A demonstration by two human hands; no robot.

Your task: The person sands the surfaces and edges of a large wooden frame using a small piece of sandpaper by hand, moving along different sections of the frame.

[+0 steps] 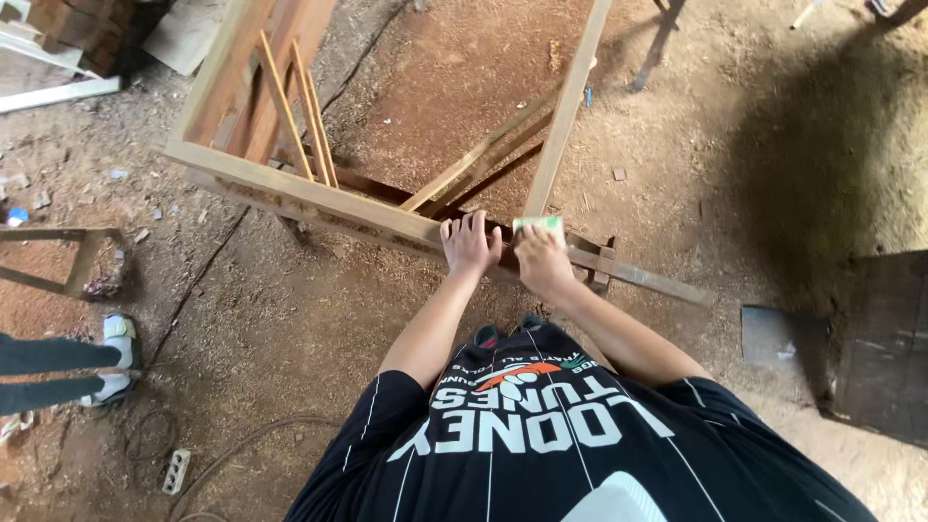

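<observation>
Left hand flat, fingers spread on frame rail, bracing it; right hand closed over green sanding block, pressed at frame's near corner above dirt floor.

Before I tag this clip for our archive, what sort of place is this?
Probably a rough woodworking shop. The left hand steadies a wooden frame while the right hand presses a small green block on it, over a sawdust-strewn dirt floor.
</observation>
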